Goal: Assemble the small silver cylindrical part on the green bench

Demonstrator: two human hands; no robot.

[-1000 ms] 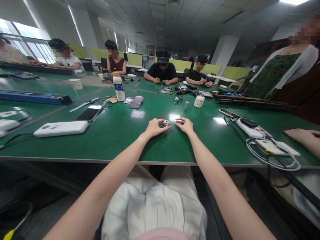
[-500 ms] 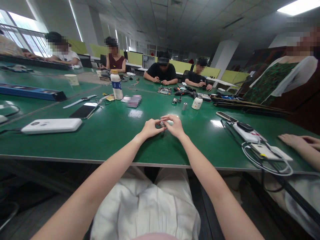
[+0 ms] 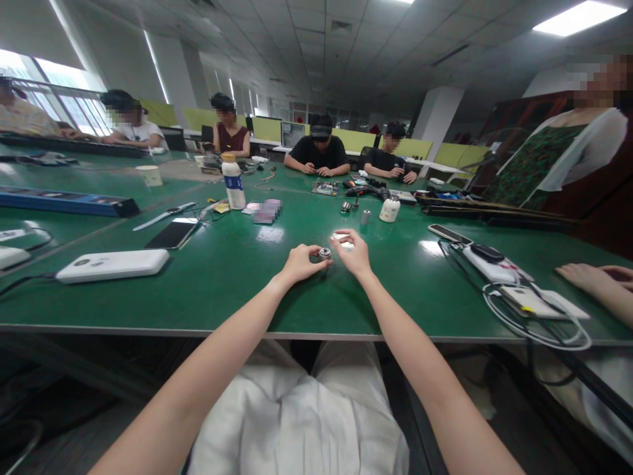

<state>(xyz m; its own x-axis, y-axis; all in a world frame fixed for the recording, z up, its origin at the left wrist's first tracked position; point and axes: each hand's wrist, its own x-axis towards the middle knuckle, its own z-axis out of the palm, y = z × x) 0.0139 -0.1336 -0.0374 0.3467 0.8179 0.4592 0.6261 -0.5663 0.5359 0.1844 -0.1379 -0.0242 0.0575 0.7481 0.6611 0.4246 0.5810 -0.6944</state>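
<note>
My left hand (image 3: 301, 264) is closed round the side of a small silver metal cylinder (image 3: 325, 254), its thumb and index finger on either side. The cylinder stands upright, with a round dark opening or knob in its top. Just to the right of it is my right hand (image 3: 354, 254), off the cylinder, its fingers curved and apart with nothing visible between them. Farther out on the green table (image 3: 237, 290) stands another small grey metal cylinder (image 3: 365, 216), close to shiny metal parts (image 3: 345, 206).
A white power bank (image 3: 113, 265) and a phone (image 3: 171, 233) lie left. A bottle (image 3: 233, 183) and a round white jar (image 3: 390, 209) stand beyond my hands. Cables (image 3: 537, 330) and another person's hand (image 3: 583, 276) are at right. Several people sit around the table.
My right hand has come away from the cylinder to the right. The cylinder's top now shows, with my left hand still on it. The view has tilted slightly upward.
</note>
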